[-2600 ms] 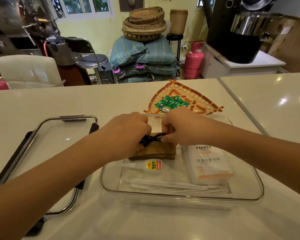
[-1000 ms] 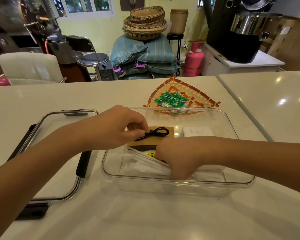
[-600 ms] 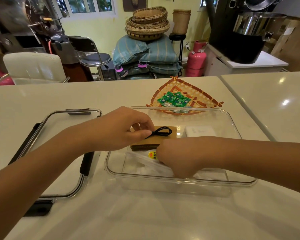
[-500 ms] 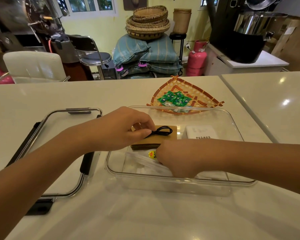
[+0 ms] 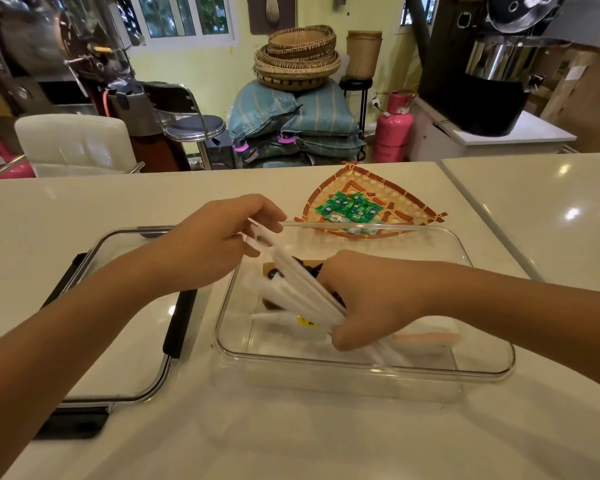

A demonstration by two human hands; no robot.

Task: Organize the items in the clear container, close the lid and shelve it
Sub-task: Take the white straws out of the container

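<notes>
The clear container point(image 5: 368, 367) stands on the white counter in front of me. Both hands hold a bundle of white wrapped sticks point(image 5: 302, 285) tilted up out of it: my right hand point(image 5: 364, 299) grips the lower end inside the container, my left hand point(image 5: 219, 244) pinches the upper end above the left rim. Under the bundle lie a brown card with a black cord point(image 5: 274, 270), a small tube with a yellow label point(image 5: 305, 322) and a white packet with an orange stripe point(image 5: 430, 336). The clear lid point(image 5: 125, 358) with black latches lies flat to the left.
A woven fan-shaped tray point(image 5: 392, 199) with green wrapped sweets point(image 5: 350, 207) sits just behind the container. A counter seam runs along the right. Beyond the counter are a white chair, a stool, stacked baskets on sacks, a pink gas cylinder and a large black machine.
My right hand has lifted the white sticks out of the container's front part. My left hand has let go of the black cord and taken the sticks' upper end.
</notes>
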